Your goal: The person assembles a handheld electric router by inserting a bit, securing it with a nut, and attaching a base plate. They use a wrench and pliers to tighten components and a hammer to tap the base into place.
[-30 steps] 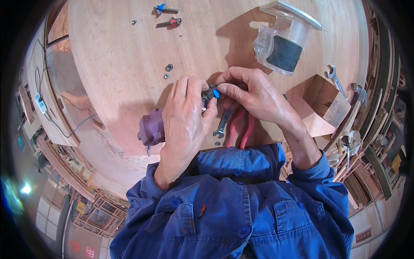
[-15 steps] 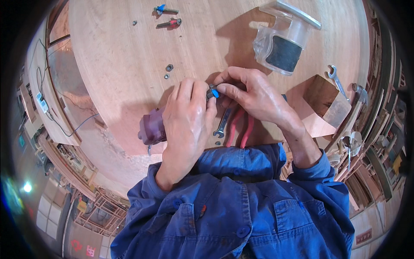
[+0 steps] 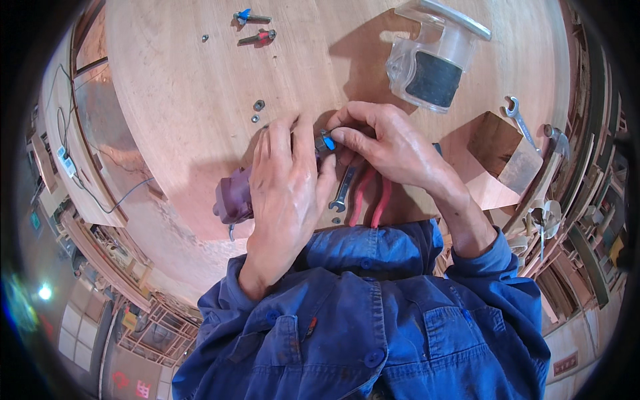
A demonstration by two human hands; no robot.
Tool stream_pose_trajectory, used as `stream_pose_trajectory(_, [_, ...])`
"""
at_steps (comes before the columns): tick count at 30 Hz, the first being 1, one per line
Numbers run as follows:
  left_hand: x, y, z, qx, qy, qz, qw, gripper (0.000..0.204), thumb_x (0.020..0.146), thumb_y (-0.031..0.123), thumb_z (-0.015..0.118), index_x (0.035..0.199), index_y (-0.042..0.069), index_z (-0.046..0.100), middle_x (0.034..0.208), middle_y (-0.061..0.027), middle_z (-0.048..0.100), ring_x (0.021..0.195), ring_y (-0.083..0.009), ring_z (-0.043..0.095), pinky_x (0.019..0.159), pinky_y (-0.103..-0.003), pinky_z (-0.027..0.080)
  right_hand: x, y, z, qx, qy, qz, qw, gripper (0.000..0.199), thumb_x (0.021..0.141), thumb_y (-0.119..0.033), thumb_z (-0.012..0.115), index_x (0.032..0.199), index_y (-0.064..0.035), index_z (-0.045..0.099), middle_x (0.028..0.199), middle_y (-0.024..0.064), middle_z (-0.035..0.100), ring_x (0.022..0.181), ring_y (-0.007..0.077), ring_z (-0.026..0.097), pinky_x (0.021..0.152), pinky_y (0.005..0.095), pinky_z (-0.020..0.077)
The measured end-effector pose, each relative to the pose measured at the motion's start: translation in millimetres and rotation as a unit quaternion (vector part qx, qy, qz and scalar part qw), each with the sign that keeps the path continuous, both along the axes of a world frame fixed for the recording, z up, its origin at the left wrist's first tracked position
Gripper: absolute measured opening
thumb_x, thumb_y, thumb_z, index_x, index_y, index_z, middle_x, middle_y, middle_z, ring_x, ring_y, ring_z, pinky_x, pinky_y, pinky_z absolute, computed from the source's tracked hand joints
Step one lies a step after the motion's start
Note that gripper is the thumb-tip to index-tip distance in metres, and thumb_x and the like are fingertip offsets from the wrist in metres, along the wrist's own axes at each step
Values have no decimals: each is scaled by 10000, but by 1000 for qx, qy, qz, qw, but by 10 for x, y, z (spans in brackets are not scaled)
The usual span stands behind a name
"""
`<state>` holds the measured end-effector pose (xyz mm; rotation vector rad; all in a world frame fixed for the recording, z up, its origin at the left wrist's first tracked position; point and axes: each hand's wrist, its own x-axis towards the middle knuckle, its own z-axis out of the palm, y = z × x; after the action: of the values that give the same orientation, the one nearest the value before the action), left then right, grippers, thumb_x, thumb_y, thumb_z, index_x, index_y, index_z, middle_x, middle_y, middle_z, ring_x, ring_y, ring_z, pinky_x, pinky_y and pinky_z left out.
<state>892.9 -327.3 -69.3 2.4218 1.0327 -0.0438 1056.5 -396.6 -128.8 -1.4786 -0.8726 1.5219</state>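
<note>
My left hand [image 3: 288,170] is wrapped over the purple body of a trim router [image 3: 233,197], which lies on its side; the palm hides most of it. At the tool's right end is a small router bit with a blue cutter head [image 3: 329,143]. My right hand [image 3: 393,143] pinches this bit between thumb and fingers. Just below the hands lie an open-end wrench [image 3: 342,190] and pliers with red handles [image 3: 381,200]. A tiny nut [image 3: 336,221] sits beside the wrench.
Farther up the wooden board are a blue router bit [image 3: 251,17], a red one [image 3: 259,38] and small nuts [image 3: 259,105]. A clear plastic router base [image 3: 433,80] stands at the upper right. A wood block [image 3: 493,143], another wrench [image 3: 521,121] and a hammer [image 3: 555,143] are at the right.
My left hand's fingers have spread and shifted slightly left on the router. My right hand keeps its pinch on the blue bit, nearly in place.
</note>
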Motion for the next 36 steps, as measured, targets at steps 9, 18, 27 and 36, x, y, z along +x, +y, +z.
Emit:
stream_pose_trajectory(9, [-28, -30, -32, -11, -1, 10, 1000, 385, 817, 81, 743, 1157, -8, 587, 1182, -180, 562, 1094, -374, 580, 946, -448, 488, 24, 6, 29, -35, 25, 25, 999, 202, 1044, -134, 609, 1112, 51, 653, 863, 45, 692, 748, 90, 652, 693, 267, 568])
stream_pose_trajectory(18, [-53, -16, -87, 30, 4, -30, 999, 313, 828, 72, 736, 1082, -9, 571, 1143, -190, 550, 1068, -389, 577, 918, -466, 485, -12, 1, 28, -9, 31, -13, 999, 190, 996, -109, 622, 1077, 53, 680, 800, 138, 713, 702, 185, 690, 663, 346, 551])
stream_pose_trajectory(27, [-60, 23, -55, 1, 14, -43, 999, 375, 817, 63, 737, 1139, -22, 564, 1185, -199, 545, 1119, -389, 560, 967, -457, 478, 12, 16, 60, -41, 47, -5, 998, 194, 997, -117, 622, 1072, 53, 677, 807, 140, 711, 720, 180, 699, 678, 344, 553])
stream_pose_trajectory(36, [-56, -14, -51, -40, 16, 20, 999, 407, 833, 44, 720, 1200, -19, 556, 1175, -204, 559, 1086, -396, 598, 912, -462, 500, 47, 34, 112, -20, 1, 40, 999, 166, 1022, -94, 627, 1095, 54, 647, 902, 44, 690, 795, 83, 640, 724, 271, 564])
